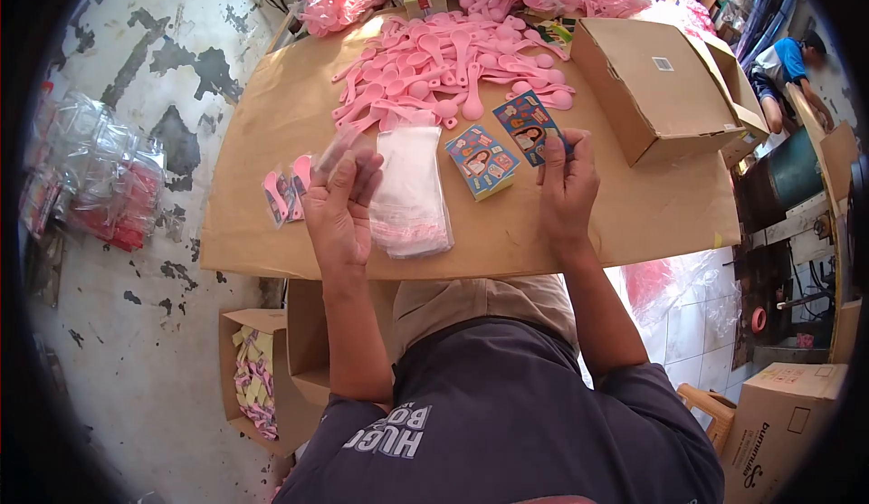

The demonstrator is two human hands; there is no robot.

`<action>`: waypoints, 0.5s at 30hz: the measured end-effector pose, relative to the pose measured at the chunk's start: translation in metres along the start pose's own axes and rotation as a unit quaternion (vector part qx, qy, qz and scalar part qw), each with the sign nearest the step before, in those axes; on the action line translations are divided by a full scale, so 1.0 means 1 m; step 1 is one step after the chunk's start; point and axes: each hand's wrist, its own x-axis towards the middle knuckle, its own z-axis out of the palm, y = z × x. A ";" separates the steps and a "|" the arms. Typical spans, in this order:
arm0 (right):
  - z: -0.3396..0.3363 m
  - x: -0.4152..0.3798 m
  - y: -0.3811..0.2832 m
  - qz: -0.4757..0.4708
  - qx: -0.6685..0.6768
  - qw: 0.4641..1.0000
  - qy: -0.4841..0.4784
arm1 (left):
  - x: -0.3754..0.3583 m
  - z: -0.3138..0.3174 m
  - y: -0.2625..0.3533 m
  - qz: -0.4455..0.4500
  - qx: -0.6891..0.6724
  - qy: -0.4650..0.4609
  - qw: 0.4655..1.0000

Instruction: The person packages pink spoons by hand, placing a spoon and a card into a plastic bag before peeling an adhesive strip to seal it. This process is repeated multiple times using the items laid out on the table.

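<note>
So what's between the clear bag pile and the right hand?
A stack of printed cards sits between the bag pile and right hand; head view.

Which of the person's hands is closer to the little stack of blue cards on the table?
The right hand, just right of the card stack, holding a single card. The left hand is farther off, beyond the clear bags.

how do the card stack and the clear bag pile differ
The card stack is blue and printed; the bag pile is whitish and see-through. The card stack is short and compact; the bag pile is longer. Both lie flat on the brown table.
</note>
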 end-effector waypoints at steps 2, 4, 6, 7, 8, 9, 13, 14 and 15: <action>-0.001 -0.001 -0.003 0.007 0.027 1.000 -0.011 | -0.002 -0.001 -0.006 0.010 -0.004 -0.034 0.999; -0.001 -0.001 -0.007 0.010 0.057 0.998 -0.016 | -0.006 0.011 -0.010 0.022 -0.005 -0.018 1.000; 0.001 0.001 0.002 -0.031 0.066 0.997 -0.023 | -0.008 0.023 -0.009 0.032 -0.015 -0.031 0.999; 0.001 0.001 0.004 -0.064 0.070 0.995 -0.029 | -0.013 0.037 -0.003 0.010 -0.038 -0.025 0.999; -0.001 -0.001 0.004 -0.066 0.074 0.995 -0.032 | -0.016 0.046 0.000 -0.014 -0.061 -0.019 0.998; -0.004 -0.003 0.000 -0.081 0.029 0.994 -0.064 | -0.016 0.048 -0.003 -0.012 -0.082 -0.039 0.996; -0.004 -0.025 -0.030 0.094 0.173 0.966 -0.169 | -0.023 0.057 -0.010 -0.011 -0.095 -0.051 0.994; -0.003 -0.036 -0.035 0.098 0.174 0.965 -0.168 | -0.029 0.057 -0.011 -0.014 -0.092 -0.049 0.994; -0.002 -0.042 -0.041 0.124 0.213 0.954 -0.169 | -0.033 0.060 -0.012 -0.011 -0.094 -0.057 0.994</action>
